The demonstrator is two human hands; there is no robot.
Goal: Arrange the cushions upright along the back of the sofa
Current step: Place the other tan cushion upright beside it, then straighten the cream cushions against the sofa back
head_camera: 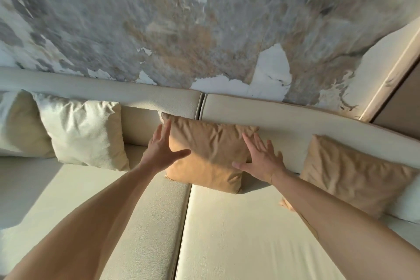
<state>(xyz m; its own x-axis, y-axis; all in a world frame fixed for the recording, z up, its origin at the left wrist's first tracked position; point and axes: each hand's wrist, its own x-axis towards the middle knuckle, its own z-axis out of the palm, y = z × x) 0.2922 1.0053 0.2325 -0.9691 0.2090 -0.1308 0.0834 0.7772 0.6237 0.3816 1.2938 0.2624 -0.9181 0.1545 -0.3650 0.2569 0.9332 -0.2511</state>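
Observation:
A tan cushion [210, 154] leans upright against the cream sofa back [284, 118], over the seam between two seat sections. My left hand [162, 149] lies flat with spread fingers at the cushion's left edge. My right hand [261, 159] rests open-palmed on its right edge. Neither hand grips it. A white cushion [84, 132] stands upright to the left, with a pale one [21, 125] behind it at the far left. Another tan cushion [354, 173] leans on the back at the right.
The cream seat [238, 234] spreads wide in front of the cushions, split by a seam. A marbled grey and beige wall [181, 29] rises behind the sofa. A beige panel edge [391, 70] runs diagonally at the right.

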